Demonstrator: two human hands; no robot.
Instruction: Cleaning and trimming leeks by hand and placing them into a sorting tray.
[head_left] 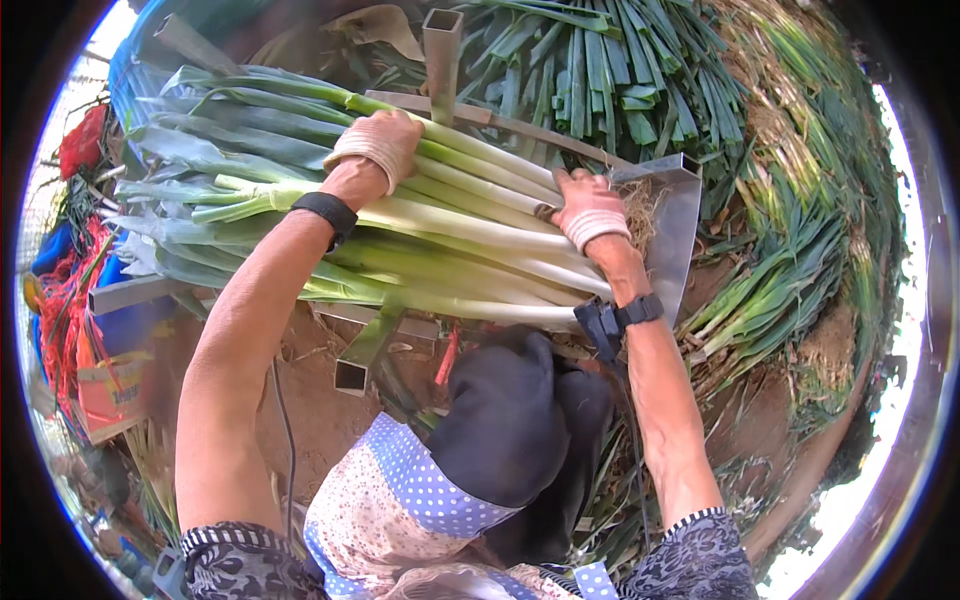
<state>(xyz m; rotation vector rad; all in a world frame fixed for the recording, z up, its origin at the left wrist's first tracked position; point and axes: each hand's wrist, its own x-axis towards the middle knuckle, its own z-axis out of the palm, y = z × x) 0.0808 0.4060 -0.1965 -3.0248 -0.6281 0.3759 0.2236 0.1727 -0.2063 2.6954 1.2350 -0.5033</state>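
Note:
A thick bundle of leeks (470, 226) lies crosswise in front of me, green leaves to the left and white root ends to the right. My left hand (385, 148) curls over stalks on the far side of the bundle, its fingertips hidden behind them. Around the white ends near the roots, my right hand (590, 208) closes with its thumb toward me. Pale wraps cover both palms. Just right of that hand, the roots (645, 212) rest against an upright metal plate (677, 235). Metal tubes of a rack (372, 348) carry the bundle.
A large heap of leeks (610, 70) stands beyond the rack, and more loose leeks (775, 290) lie on the right. An upright metal post (442, 65) rises at the far side. At the left are red strings (75, 320) and a cardboard box (110, 395).

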